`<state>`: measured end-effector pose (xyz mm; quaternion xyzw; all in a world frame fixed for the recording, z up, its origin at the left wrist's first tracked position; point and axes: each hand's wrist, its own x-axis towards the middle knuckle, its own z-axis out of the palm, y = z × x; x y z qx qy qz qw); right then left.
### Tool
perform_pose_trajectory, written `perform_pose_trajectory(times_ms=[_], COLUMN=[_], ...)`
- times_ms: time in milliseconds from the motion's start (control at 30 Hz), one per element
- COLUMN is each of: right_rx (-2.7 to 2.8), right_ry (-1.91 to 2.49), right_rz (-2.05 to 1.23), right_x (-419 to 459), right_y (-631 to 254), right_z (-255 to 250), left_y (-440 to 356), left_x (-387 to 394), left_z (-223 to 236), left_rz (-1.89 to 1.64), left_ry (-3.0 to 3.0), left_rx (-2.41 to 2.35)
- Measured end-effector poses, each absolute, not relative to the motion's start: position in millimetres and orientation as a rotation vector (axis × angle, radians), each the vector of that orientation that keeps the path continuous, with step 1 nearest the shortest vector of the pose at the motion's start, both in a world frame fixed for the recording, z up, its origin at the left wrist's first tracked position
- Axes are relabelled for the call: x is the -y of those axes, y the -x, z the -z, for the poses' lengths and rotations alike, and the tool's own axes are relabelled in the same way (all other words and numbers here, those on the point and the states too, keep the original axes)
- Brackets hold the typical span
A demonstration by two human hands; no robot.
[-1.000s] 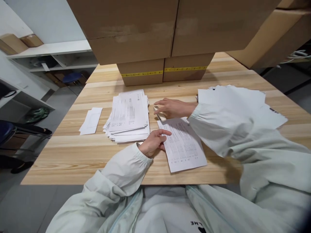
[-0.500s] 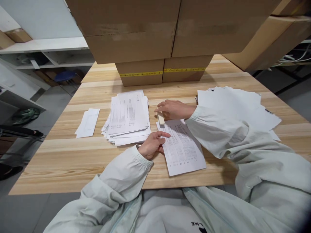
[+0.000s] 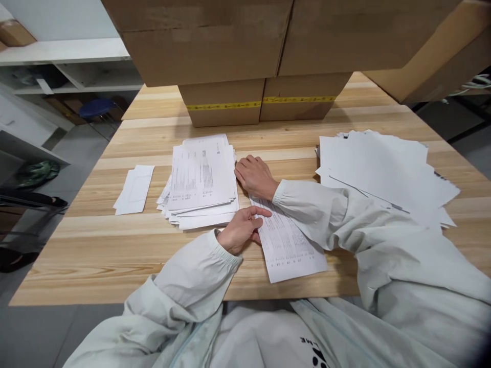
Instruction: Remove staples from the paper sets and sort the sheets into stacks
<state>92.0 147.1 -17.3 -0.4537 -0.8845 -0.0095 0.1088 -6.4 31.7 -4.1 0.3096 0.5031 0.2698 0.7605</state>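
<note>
My left hand (image 3: 243, 228) pinches the left edge of the printed paper (image 3: 293, 250), index finger on top and other fingers beneath the edge. The paper lies slightly turned near the table's front. At its upper left corner, my right hand (image 3: 255, 176) is curled down with fingers bent, covering the small cream stapler, which is now hidden under it. Part of the paper's top is under my right wrist and sleeve. Just left of both hands is a stack of printed sheets (image 3: 203, 176), its edges uneven.
A spread pile of white sheets (image 3: 376, 163) lies on the right of the wooden table (image 3: 115, 260). Small white slips (image 3: 135, 189) are at the left. Large cardboard boxes (image 3: 222, 105) stand at the back. A blue stool (image 3: 97, 107) is beyond the left edge.
My right hand has moved slightly left and closed down over the stapler, hiding it. My left hand keeps its hold on the paper. The view has shifted a little.
</note>
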Motion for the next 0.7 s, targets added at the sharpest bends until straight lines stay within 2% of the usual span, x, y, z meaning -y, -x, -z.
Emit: perform_pose_trajectory(times_ms=[267, 400, 467, 567, 700], right_rx=[2.436, 2.104, 1.891, 1.458, 1.05], right_ry=[1.277, 1.146, 1.231, 1.58, 1.61], right_rz=[-0.016, -0.085, -0.174, -0.43, -1.191], right_x=[-148, -114, -78, -11, 56], right_y=[-100, -159, -199, -245, -249], right_z=[2, -30, -37, -25, 9], left_y=[3, 10, 14, 21, 24], left_x=[-31, -22, -15, -6, 1], left_z=[-2, -1, 1, 6, 11], left_rz=[-0.575, -0.549, -0.536, -0.547, -0.595], left_ry=[-0.732, -0.802, -0.851, -0.976, -1.171], left_rx=[-1.138, -1.12, -1.083, -1.02, -0.947])
